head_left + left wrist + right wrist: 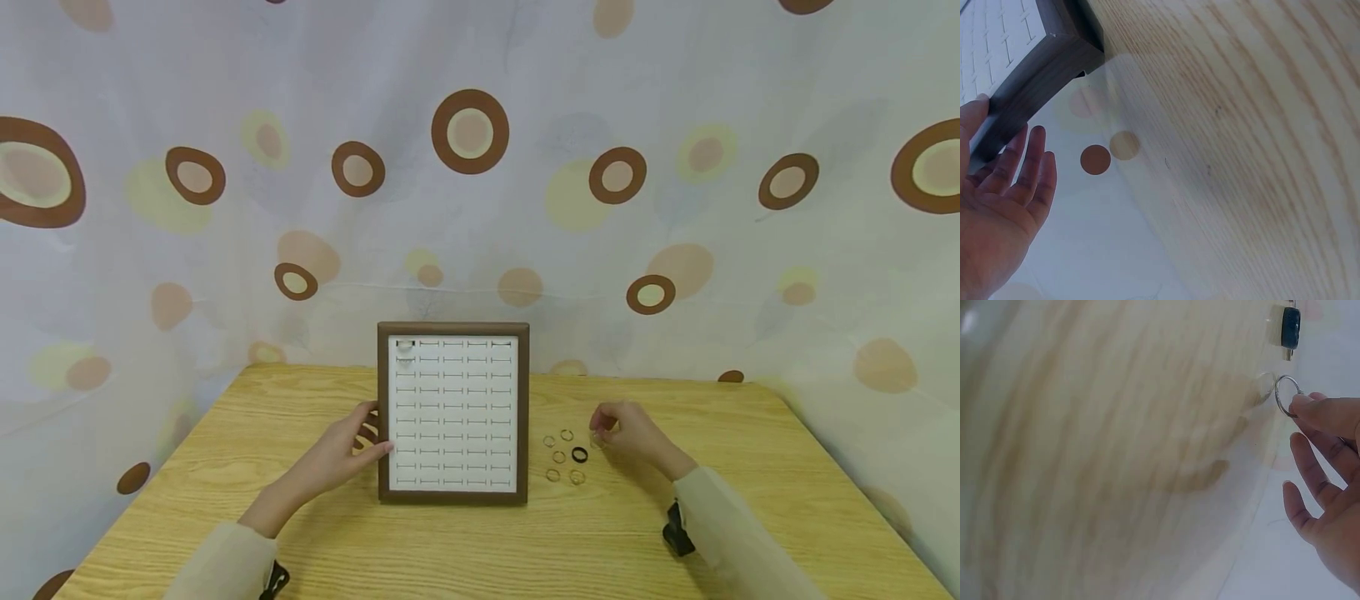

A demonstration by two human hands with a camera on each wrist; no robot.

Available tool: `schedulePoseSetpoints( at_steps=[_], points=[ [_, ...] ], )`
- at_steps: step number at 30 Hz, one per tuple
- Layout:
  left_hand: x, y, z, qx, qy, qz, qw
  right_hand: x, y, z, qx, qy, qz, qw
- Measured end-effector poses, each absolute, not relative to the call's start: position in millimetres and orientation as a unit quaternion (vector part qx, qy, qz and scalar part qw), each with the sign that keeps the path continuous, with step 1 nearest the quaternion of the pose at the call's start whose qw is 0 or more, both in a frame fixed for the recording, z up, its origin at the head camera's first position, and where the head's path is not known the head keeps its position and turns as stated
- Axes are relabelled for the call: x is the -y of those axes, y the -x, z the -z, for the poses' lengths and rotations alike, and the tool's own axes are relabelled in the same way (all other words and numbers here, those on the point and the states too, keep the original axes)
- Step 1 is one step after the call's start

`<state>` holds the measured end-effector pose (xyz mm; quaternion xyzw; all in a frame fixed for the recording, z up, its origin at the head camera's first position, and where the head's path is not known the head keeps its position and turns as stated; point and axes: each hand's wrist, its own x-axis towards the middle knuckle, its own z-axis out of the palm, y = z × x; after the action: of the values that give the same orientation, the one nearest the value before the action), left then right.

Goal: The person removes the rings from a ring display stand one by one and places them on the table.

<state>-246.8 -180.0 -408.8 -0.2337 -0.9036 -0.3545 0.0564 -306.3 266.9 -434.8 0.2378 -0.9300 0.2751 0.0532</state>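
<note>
Beside tray point(453, 331) | right hand point(633, 433) pinches thin silver ring point(1285, 395)

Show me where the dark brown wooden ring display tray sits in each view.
Head view: the dark brown wooden ring display tray stands mid-table, the left hand resting on its left edge.
Left wrist view: only one corner of its frame shows at the upper left, fingers beside it.
Right wrist view: not in the picture.
Shared landmark: the light wooden table, also visible at and.
</note>
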Motion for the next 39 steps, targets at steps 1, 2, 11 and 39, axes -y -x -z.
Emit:
schedulePoseSetpoints(
  at_steps=[1,2,11,39],
  points=[
    [180,247,409,0.903,0.232,0.356,0.055,-267,307,436,0.928,-0.242,-0.277,0.053],
    [180,247,409,0.903,0.234,0.355,0.057,-267,307,436,0.927,-0.242,-0.281,0.049],
    [179,248,408,0.903,0.235,0.356,0.059,-267,310,439,0.925,-0.247,-0.288,0.013],
    [181,249,412,0.903,0.241,0.349,0.063,-270,314,427,0.930,-0.233,-0.282,0.019]
  ],
)
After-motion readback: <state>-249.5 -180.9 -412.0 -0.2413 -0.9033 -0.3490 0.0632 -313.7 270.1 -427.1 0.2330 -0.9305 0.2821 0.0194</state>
